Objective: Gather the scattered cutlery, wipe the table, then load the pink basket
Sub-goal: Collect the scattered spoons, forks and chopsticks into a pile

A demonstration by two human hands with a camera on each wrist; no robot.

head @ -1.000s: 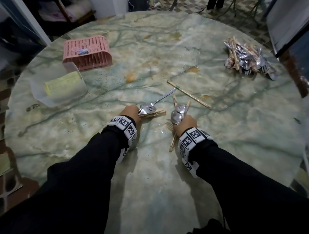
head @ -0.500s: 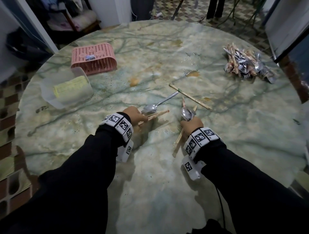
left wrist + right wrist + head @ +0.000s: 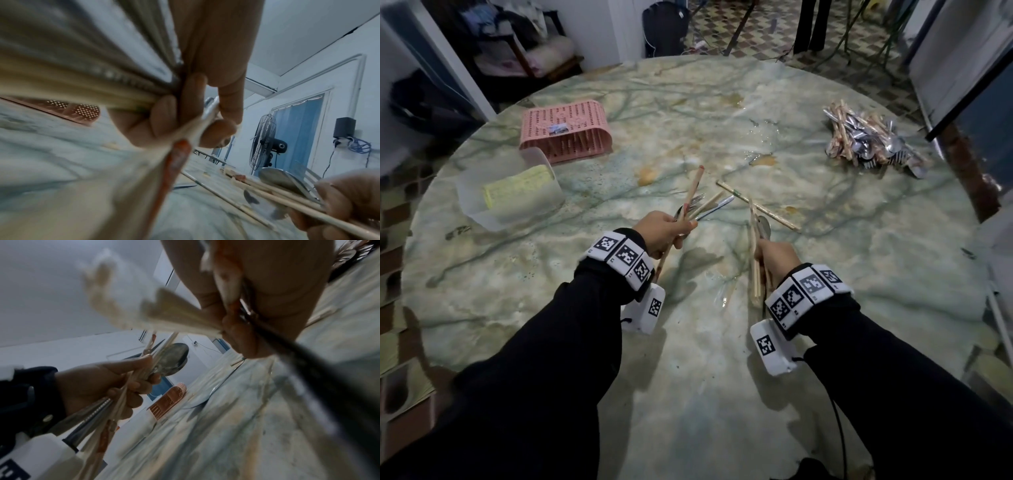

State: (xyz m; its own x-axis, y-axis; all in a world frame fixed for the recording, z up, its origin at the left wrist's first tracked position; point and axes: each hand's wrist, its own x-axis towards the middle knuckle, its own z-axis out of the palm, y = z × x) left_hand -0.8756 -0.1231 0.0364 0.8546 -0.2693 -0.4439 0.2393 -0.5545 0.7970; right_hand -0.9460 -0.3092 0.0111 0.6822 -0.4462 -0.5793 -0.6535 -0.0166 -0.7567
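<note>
The left hand (image 3: pixel 659 230) has its grip closed around a bundle (image 3: pixel 697 205) of chopsticks, fork and spoon; the right hand (image 3: pixel 774 257) grips chopsticks and a spoon (image 3: pixel 763 229). Both are above the desk (image 3: pixel 688 342). Loose chopsticks (image 3: pixel 760 207) lie at 12 o'clock from the hands, the basket (image 3: pixel 566 132) at 10, a cutlery pile (image 3: pixel 866 138) at 2.

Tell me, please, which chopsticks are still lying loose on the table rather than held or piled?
The pair of chopsticks lying flat mid-table, just beyond the right hand. The others are gripped in the hands or heaped in the cutlery pile.
</note>
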